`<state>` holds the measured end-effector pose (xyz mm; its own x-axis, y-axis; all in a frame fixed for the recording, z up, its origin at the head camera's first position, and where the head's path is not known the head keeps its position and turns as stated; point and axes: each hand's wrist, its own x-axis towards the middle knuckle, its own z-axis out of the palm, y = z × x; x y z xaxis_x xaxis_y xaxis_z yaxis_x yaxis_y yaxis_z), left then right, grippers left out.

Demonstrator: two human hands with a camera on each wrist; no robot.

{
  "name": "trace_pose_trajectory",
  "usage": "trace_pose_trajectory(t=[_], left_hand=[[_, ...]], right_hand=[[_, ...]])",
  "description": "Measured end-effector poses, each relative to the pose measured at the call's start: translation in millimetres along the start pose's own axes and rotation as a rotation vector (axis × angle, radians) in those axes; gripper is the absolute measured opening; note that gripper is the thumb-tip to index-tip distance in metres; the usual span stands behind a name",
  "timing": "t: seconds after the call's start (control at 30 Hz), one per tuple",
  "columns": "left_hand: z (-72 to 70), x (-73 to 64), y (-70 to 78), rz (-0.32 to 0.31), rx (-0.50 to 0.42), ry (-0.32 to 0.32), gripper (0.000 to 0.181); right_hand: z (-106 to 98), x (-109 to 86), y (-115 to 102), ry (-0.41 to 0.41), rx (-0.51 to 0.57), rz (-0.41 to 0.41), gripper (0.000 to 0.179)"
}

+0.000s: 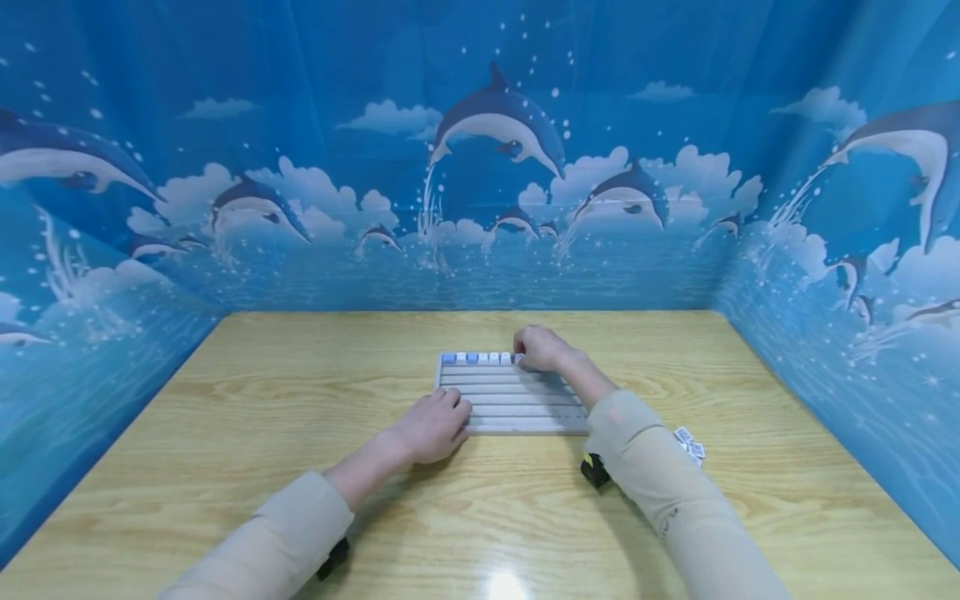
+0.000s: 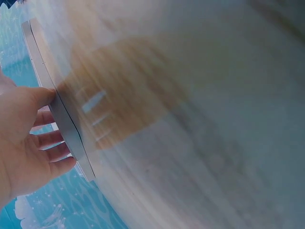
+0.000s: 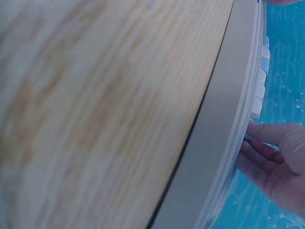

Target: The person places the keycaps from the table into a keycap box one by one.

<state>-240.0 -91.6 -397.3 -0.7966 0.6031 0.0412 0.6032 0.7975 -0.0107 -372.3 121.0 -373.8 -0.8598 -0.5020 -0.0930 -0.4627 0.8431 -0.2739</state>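
A pale grey tray (image 1: 517, 400) with raised ridges running across it lies on the table. Blue and white keycaps (image 1: 483, 358) stand in a line along its far ridge; in the right wrist view the white keycaps (image 3: 257, 106) show side-on. My right hand (image 1: 542, 346) is at the end of that line, its thumb and fingertips pinching a small bluish keycap (image 3: 247, 137), mostly hidden by the fingers. My left hand (image 1: 435, 425) holds the tray's near left corner. In the left wrist view, the thumb (image 2: 45, 95) lies against the tray's near wall (image 2: 66, 119).
Several small white pieces (image 1: 690, 444) with dark markings lie on the wooden table (image 1: 300, 375) beside the right sleeve, partly hidden by it. A black wrist device (image 1: 595, 471) hangs under the right forearm. Dolphin-printed blue curtains (image 1: 480, 250) enclose the table's back and sides.
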Motion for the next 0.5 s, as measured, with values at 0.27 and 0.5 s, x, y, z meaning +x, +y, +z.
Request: trace_pose_trajectory(t=[0.27, 0.5], left_hand=[[0.4, 0.9, -0.4, -0.004, 0.006, -0.007, 0.019], [0.7, 1.0, -0.3, -0.001, 0.010, -0.004, 0.019]], right_hand=[[-1.4, -2.7, 0.4, -0.010, -0.005, -0.022, 0.011], [-0.7, -2.1, 0.1, 0.002, -0.026, -0.028, 0.007]])
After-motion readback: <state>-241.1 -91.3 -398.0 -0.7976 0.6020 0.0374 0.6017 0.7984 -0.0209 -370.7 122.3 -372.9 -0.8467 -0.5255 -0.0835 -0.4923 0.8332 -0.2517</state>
